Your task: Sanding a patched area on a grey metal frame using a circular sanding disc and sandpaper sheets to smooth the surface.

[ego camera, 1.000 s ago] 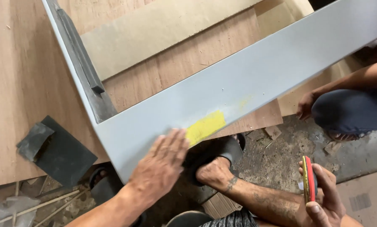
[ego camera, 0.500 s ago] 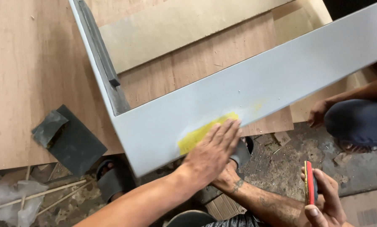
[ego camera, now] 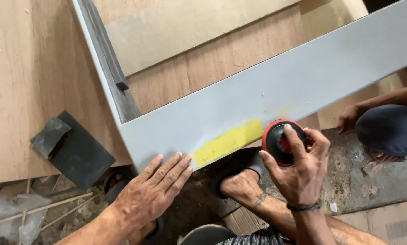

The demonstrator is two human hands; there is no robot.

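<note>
Grey-painted flat wooden frame (ego camera: 276, 97) lay across brown plywood sheets (ego camera: 31, 81) | yellow filler patch (ego camera: 227, 142) sat on its near edge, seemingly spread but unsanded | left hand (ego camera: 154, 187) pressed flat and open on the frame beside the patch | right hand (ego camera: 298, 168) gripped a round red-and-black tin (ego camera: 280, 141) just right of it.

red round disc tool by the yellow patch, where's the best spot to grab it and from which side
Probably by its rim, from above and from the person's own side. The red round disc tool stands over the near edge of the grey frame beside the yellow patch, and the right hand already cups it that way, fingers spread around the rim. The left hand rests flat on the frame.
</note>
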